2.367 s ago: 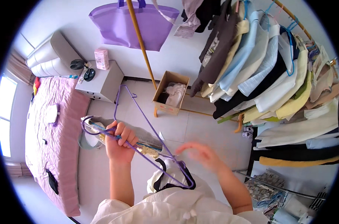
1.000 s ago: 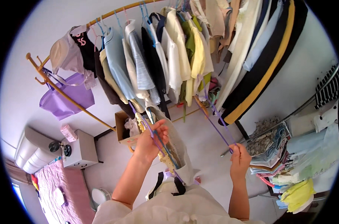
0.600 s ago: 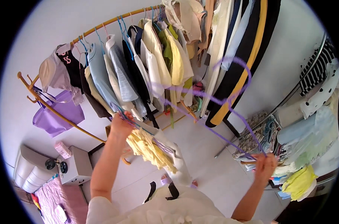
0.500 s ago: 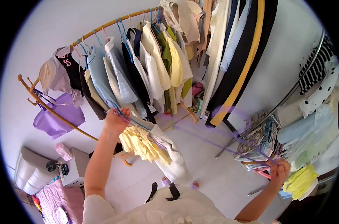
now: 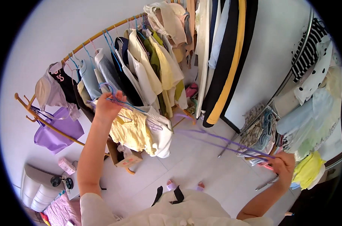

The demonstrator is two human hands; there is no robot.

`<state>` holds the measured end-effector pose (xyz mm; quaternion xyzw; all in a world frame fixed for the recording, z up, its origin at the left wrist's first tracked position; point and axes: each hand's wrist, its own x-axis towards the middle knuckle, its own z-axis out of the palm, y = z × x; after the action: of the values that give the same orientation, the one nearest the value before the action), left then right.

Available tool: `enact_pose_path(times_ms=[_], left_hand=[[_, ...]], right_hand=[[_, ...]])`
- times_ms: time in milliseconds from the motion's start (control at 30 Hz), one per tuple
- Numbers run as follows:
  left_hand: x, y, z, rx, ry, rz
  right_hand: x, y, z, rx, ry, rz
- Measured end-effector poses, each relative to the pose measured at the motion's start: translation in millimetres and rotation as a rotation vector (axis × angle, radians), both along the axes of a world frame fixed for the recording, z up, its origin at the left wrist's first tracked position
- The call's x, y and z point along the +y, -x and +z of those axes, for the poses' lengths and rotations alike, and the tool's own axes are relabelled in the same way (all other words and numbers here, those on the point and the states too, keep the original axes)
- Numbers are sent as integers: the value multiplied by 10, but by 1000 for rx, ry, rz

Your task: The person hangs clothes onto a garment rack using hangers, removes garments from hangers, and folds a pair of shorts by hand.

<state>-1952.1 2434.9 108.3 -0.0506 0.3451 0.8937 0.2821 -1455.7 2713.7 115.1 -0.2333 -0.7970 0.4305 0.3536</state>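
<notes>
Left to right: purple tote bag (image 5: 58, 130) hangs off a wooden prong at the left edge of frame, under the low end of the curved wooden rail (image 5: 99, 37). Left hand (image 5: 107, 106) is raised in the upper-left centre, fingers curled shut round the hook of a blue wire hanger (image 5: 137, 109) that carries a pale yellow garment (image 5: 131, 132) w/ a white one (image 5: 160, 132) just beside it on the right. Both hang straight below and right of that hand, bunched, just in front of the row of shirts already on the rail.

Step in hand, as I read it: hanging the loaded hanger on the rail. Hook isn't on the rail yet, it sits lower than the wood, approx level w/ the shirt shoulders. Next move calls for lifting the hook up over the rail into a gap between the hangers there, w/o snagging neighbouring hooks.

Centre-right: purple hangers (image 5: 223, 141), blurred, stretch in a thin line from mid-frame down to the right hand (image 5: 284, 167) at lower right. That hand is closed on their end, held low and well apart from the rail, next to a metal rack (image 5: 284, 84) piled w/ folded clothes
</notes>
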Motion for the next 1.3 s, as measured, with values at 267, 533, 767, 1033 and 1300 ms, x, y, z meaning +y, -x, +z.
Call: enact_pose_path(times_ms=[267,533,767,1033,1300], left_hand=[[261,-321,399,24,-114,74],[861,-900,568,170,-263,74],[1203,-1840,347,128,-364,0],[1613,-2659,120,84,-392,-239],[2019,-3015,-61,4,-368,-569]], right_hand=[[290,-652,-57,-5,42,357],[-293,849,-486,-171,414,1377],[-124,862,-868,41,757,1419],[547,479,-410,155,-379,246],[780,-62,-655,-317,39,483]])
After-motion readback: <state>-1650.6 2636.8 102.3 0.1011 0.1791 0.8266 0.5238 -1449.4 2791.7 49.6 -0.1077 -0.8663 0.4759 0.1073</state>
